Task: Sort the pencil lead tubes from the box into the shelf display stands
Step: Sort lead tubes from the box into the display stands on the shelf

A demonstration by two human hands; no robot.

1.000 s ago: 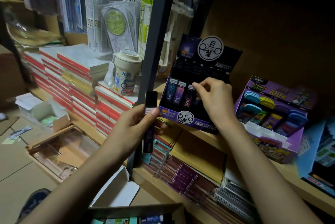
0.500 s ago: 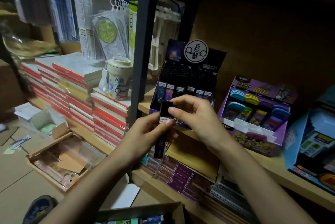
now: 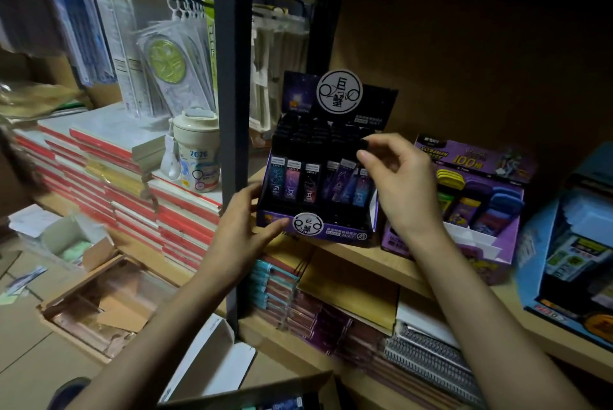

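Nearest: box (image 3: 265, 398), at the bottom edge, below and in front of the display stand (image 3: 331, 234). Only its far rim and a strip of contents show. A few tubes (image 3: 285, 405) are in there, so stock remains to sort.

Left hand (image 3: 243, 230): at the stand's front-left corner. Fingers straight and loosely spread, thumb by the left wall, fingertips touching the front lip. It holds nothing; my read is it's bracing the stand.

Right hand (image 3: 401, 187): over the stand's right side. Thumb and forefinger pinch the black cap of a lead tube (image 3: 363, 144), other fingers loosely curled. The tube's body is dark against dark slots. Its lower end is probably already entering a slot behind the front row, but I can't confirm that.

Front row (image 3: 298, 181) of the stand: printed tubes standing side by side. The left three are upright; those at the right lean and aren't seated square. Behind them, back rows (image 3: 311, 132) show black caps in rows up to the header card (image 3: 338, 93).

Status: stand nearly loaded, current tube mid-placement and not released. Left to do: seat it, straighten the leaners, empty the box. The purple stand (image 3: 464, 244) just right of the display stand holds other goods.
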